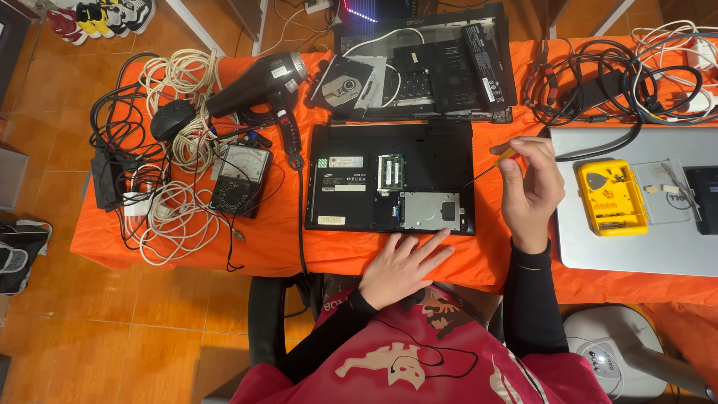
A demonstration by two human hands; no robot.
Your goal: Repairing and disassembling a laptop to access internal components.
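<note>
Black laptop (389, 178) between hands: left hand (404, 265) flat, open at its edge; right hand (529, 187) grips screwdriver (490, 166).

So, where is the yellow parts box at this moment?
In the head view the yellow parts box lies on the closed silver laptop, at the table's right side, just right of the right hand holding the screwdriver.

centre: opened laptop (390, 178) bottom-up on the counter (254, 243)
behind it: another stripped laptop (426, 63)
left side: meter (239, 179), hair dryer (258, 86) behind it, cables (176, 150) all around
right side: closed laptop (636, 239) with a parts box (612, 197) on top
near edge: left hand (404, 268) just before the opened laptop, right hand (529, 187) with screwdriver (486, 168) beside it
</note>
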